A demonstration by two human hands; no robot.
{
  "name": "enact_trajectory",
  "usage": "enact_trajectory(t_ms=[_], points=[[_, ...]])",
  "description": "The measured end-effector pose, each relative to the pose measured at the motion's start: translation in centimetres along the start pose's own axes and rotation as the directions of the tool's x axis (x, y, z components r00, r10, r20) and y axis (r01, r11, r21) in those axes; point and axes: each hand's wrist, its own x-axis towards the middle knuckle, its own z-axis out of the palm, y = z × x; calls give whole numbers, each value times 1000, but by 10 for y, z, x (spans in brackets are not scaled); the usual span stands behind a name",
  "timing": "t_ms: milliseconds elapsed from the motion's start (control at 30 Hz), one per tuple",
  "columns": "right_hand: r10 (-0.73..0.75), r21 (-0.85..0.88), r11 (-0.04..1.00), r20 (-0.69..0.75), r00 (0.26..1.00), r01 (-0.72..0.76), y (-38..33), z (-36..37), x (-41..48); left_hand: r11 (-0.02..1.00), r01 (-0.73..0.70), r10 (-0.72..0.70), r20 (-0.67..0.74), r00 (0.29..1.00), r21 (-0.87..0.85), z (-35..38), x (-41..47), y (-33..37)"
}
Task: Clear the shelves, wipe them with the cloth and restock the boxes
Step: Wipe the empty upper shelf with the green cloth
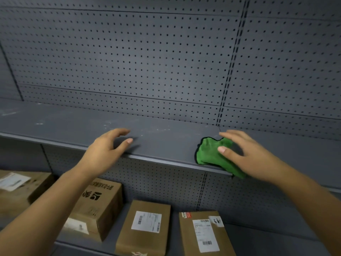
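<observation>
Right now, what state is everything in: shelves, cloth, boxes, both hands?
Upper shelf: no boxes on it, pale smudges on its surface.
Green cloth: crumpled at that shelf's front edge, one corner hanging over.
Cardboard boxes: four in view, closed, on the lower shelf.
Left hand: open, holds nothing, at the front edge.
Right hand: open, spread over the cloth; contact unclear.

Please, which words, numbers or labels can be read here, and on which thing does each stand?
No text reads clearly.
Tall box: large black characters, upside down, unreadable.
Middle box label: barcodes, print too small.
Right box label and red strip: too small.
Left box label: blurred.
</observation>
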Motion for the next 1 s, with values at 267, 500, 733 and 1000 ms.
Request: enact_trajectory(t_ms=[267,500,733,1000], points=[[-24,-118,991,270,963,58,-9,11,19,944,-126,128,15,992,305,-1,16,-36],[-1,-206,976,331,944,73,-6,16,21,910,-221,241,-14,971,352,3,13,-43],[90,-274,962,327,941,3,-13,25,20,854,-330,323,87,942,402,3,13,-53],[210,-281,952,319,924,-120,-23,34,26,768,-441,427,142,893,465,9,24,-68]])
